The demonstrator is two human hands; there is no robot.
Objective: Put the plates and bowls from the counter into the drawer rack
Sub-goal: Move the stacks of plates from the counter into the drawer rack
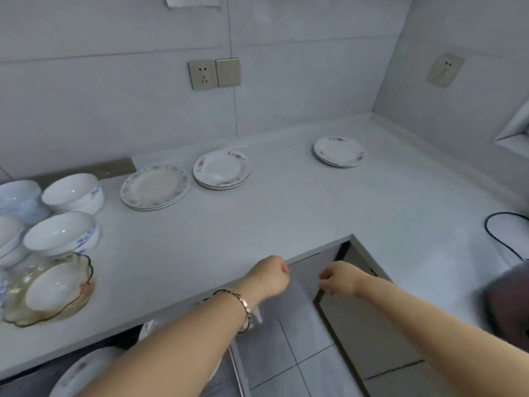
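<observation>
From the head view, both hands hang curled just past the tabletop (pixel 257 207) edge: the left hand (pixel 270 277) loosely fisted, the right hand (pixel 339 279) with fingers (pixel 325 275) pinched narrow, and neither holds anything I can see. Three plate stacks, left (pixel 154 187), middle (pixel 221 169) and far right (pixel 339 151), wait well apart, with the bowls (pixel 61 233) crowded at the left edge. A plate (pixel 83 371) already sits below in the drawer rack (pixel 237 365), mostly hidden. I'd worry about that far stack: a long reach could drag or tip it, and the crowded bowls could knock together.
</observation>
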